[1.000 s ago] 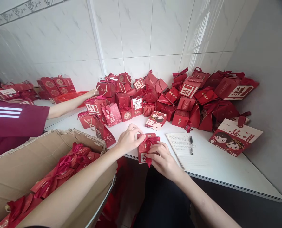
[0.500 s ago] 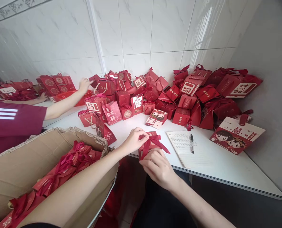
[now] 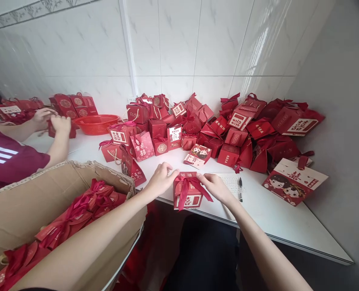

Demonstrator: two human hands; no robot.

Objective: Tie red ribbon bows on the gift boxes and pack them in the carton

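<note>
A small red gift box (image 3: pixel 187 196) with a red ribbon bow stands at the front edge of the white table (image 3: pixel 276 218). My left hand (image 3: pixel 160 179) pinches the ribbon at the box's top left. My right hand (image 3: pixel 216 186) pinches the ribbon at the top right. Both hands have closed fingers. Loose ribbon tails hang down the box's front.
A heap of red gift boxes (image 3: pixel 215 125) fills the back of the table. A notebook with a pen (image 3: pixel 240 189) lies right of my box. A cardboard carton (image 3: pixel 46 210) of flat red boxes sits at my left. A co-worker's hands (image 3: pixel 55 122) hold a red box near a red basket (image 3: pixel 96 123).
My right hand moved from below the box up to its right side, pulling the ribbon outward. The co-worker's arm drew back from the pile, both hands now on a red box.
</note>
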